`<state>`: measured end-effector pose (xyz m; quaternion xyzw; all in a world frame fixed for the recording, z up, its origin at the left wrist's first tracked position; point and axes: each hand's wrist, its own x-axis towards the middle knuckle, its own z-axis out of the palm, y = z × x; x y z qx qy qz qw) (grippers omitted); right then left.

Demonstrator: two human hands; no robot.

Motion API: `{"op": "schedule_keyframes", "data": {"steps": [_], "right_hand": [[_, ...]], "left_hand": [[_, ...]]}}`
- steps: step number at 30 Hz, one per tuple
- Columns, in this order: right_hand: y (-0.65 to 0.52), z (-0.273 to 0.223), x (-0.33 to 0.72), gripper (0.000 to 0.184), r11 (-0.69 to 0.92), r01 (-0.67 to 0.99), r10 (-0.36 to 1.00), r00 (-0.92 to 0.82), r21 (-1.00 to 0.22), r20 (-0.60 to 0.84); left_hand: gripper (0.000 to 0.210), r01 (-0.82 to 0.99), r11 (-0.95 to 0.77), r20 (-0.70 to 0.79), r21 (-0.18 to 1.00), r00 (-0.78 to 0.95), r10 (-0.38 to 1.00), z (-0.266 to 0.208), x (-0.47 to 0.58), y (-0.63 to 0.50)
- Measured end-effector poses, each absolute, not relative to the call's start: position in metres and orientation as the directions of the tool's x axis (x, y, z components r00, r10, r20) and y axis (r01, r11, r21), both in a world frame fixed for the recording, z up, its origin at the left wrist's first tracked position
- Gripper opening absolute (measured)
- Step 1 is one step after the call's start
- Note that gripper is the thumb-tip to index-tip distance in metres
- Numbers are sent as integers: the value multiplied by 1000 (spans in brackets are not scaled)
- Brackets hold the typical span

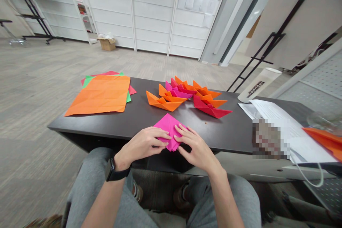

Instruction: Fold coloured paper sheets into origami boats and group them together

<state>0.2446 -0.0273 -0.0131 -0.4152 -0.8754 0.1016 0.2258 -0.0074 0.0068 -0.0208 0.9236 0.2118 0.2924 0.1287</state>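
A bright pink sheet of origami paper (169, 124), folded into a small layered diamond, lies at the front edge of the dark table (224, 133). My left hand (145, 143) holds its left side, fingertips pressed on top. On the right side, the fingers of my right hand (195, 148) press on the paper, with the thumb by its lower edge. Just beyond stand several folded paper boats: an orange boat (162, 104) in front on the left, a red boat (210, 108) on the right, and magenta boats (180, 92) among other orange ones.
To the left lies a stack of orange paper (98, 94) with green and red sheets beneath. Right of the boats are a white bottle (259, 84), printed papers (278, 114), a blurred-out item (269, 139) and an orange object (323, 142) at the edge.
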Motion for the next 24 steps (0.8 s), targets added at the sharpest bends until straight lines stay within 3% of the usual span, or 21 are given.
{"op": "schedule_keyframes", "data": {"steps": [2,7,16,24], "right_hand": [[-28,-13,244,29,642,678,767,-559,-358,316],[-31,-11,242,58,670,686,742,-596,-283,308],[-33,-8,240,52,667,718,743,-626,-196,234],[-34,-7,239,63,648,731,761,-614,-212,208]], "left_hand": [[17,322,-872,468,370,746,474,-21,-7,7],[21,371,-856,438,361,743,507,-17,-7,3],[23,421,-864,372,278,782,501,-12,-9,-1],[24,476,-852,319,216,790,523,-8,-4,-4]]}}
